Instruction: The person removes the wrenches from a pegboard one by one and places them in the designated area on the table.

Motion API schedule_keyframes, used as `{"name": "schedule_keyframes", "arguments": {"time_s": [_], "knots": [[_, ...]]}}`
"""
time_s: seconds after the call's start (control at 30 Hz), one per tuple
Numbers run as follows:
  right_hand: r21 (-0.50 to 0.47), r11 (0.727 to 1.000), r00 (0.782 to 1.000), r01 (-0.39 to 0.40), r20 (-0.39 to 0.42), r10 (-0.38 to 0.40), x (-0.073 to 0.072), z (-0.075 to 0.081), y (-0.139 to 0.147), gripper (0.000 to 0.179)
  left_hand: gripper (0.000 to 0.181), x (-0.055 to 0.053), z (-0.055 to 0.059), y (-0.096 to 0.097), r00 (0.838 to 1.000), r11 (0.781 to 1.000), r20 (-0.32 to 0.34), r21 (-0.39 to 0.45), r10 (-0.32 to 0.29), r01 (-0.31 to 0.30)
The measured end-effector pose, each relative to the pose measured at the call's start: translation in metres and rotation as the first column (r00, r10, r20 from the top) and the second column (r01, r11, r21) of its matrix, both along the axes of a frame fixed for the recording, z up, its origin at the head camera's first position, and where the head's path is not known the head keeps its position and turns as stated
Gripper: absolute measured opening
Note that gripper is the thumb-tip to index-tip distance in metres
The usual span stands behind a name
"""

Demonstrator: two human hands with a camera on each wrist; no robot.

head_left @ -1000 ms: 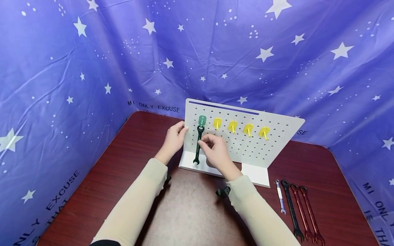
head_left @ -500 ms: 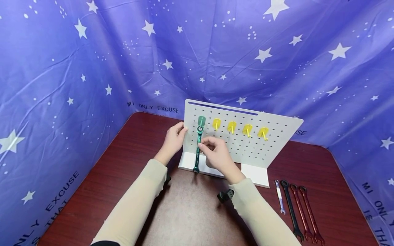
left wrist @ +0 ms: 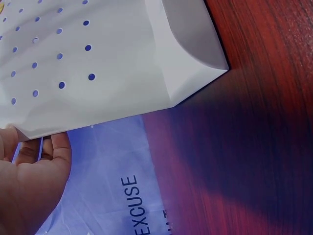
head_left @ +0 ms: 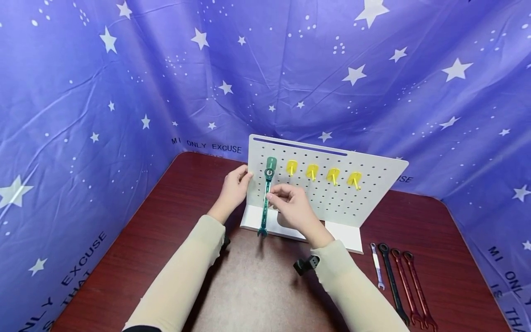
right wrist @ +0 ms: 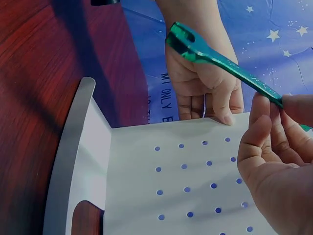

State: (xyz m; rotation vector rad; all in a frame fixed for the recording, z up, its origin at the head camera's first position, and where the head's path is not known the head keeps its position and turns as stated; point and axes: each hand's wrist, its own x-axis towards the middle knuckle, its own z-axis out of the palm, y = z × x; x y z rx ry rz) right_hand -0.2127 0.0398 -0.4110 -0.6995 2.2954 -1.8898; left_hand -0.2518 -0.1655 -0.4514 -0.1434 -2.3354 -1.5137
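My right hand pinches a green combination wrench by its shaft, between thumb and fingers. The wrench's ring end is uppermost and overlaps the bottom of the green hook in the head view; its open end hangs out over the board's foot. In the right wrist view that open end points away from the board. My left hand grips the left edge of the white pegboard, thumb in front. From the left wrist view, the other fingers reach behind that edge.
Several yellow hooks continue the row to the right of the green one. On the dark red table, a small silver wrench, a black wrench and two red wrenches lie at right. A blue starry curtain surrounds the table.
The green wrench's open end has swung outward from the board and lower, toward me, while its ring stayed near the green hook. My right hand moved slightly with it; the left hand kept its place.
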Motion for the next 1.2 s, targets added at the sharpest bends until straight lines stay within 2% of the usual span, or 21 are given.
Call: {"name": "schedule_keyframes", "arguments": {"time_s": [0.17,0.53,0.93,1.2], "knots": [[-0.014,1.000,1.000,-0.009,-0.018,0.009,0.003,0.001,0.005,0.008,0.011,0.000,0.000,-0.001,1.000,1.000,0.005,0.000,0.008,-0.008],[-0.010,1.000,1.000,0.008,0.019,-0.008,0.010,-0.006,0.023,0.009,0.011,0.002,0.000,0.000,1.000,1.000,0.013,0.010,0.011,-0.011],[0.017,0.999,0.998,0.051,0.036,-0.051,0.017,-0.017,0.047,0.009,0.013,0.001,-0.001,0.001,1.000,1.000,0.014,0.028,-0.003,0.002],[0.027,0.996,0.996,0.091,0.012,-0.091,0.018,-0.020,0.064,0.011,0.013,0.000,-0.001,0.001,1.000,1.000,0.003,0.030,-0.008,0.008]]}}
